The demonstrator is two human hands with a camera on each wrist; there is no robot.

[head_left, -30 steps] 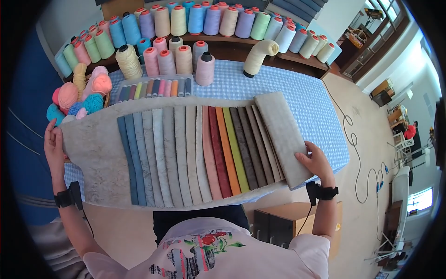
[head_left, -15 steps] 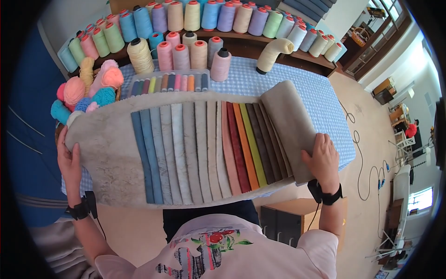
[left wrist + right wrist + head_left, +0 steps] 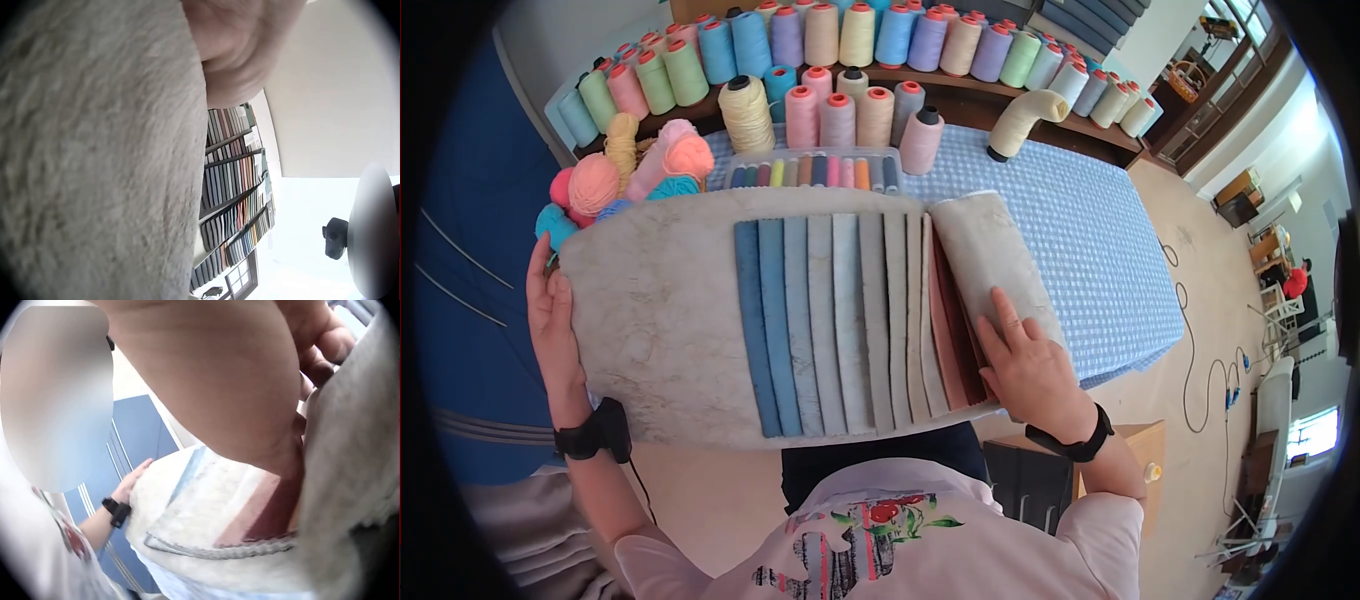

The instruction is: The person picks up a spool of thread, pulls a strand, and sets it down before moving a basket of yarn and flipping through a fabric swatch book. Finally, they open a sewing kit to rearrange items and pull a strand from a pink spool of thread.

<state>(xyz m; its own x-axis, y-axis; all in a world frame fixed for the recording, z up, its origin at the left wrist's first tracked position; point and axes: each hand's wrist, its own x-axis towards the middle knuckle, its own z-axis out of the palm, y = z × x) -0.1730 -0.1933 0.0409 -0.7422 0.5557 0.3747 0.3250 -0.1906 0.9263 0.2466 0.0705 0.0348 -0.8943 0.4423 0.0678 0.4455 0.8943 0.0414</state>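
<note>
A long grey fabric piece (image 3: 660, 300) lies across the table in the head view, with overlapping swatch strips (image 3: 820, 320) in blue, grey, beige, pink and dark red. Its right end is folded over as a grey flap (image 3: 1000, 250) that covers part of the strips. My right hand (image 3: 1035, 375) rests on this flap with fingers extended. At the fabric's left edge is my left hand (image 3: 558, 320), its fingers fairly straight along the edge. Grey fabric (image 3: 100, 156) fills much of the left wrist view beside the hand (image 3: 237, 50).
Thread cones (image 3: 893, 38) line a curved shelf behind the blue checked tablecloth (image 3: 1100, 250). A clear box (image 3: 810, 156) of small spools and yarn balls (image 3: 592, 183) stand behind the fabric. A bent cream cone (image 3: 1022, 122) stands at the back right.
The right end has folded further left, covering the brown, green and orange strips. My right hand has moved left with it, onto the flap. The view has shifted, so the table appears further right.
</note>
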